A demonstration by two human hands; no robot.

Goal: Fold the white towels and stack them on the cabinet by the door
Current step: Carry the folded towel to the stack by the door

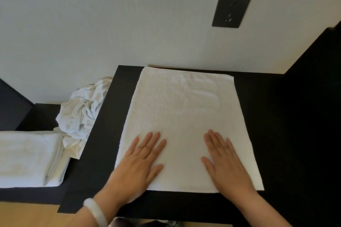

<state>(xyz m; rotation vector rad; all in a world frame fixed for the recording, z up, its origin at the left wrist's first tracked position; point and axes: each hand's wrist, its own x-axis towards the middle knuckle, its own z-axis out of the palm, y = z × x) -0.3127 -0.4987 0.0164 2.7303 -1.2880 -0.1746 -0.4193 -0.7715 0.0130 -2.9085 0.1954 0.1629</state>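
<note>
A white towel (182, 108) lies spread flat on the black cabinet top (267, 134), reaching from the wall to near the front edge. My left hand (140, 160) presses flat on its near left part, fingers straight. On the towel's near right part my right hand (224, 160) lies flat as well, fingers together. Both palms are down and neither hand holds anything. A pale bangle sits on my left wrist.
A lower black shelf (39, 114) to the left carries a folded white towel stack (29, 158) and a crumpled white cloth (81, 112). A dark wall socket (231, 10) is above the cabinet. A black panel (313, 61) rises on the right. Wooden floor shows bottom left.
</note>
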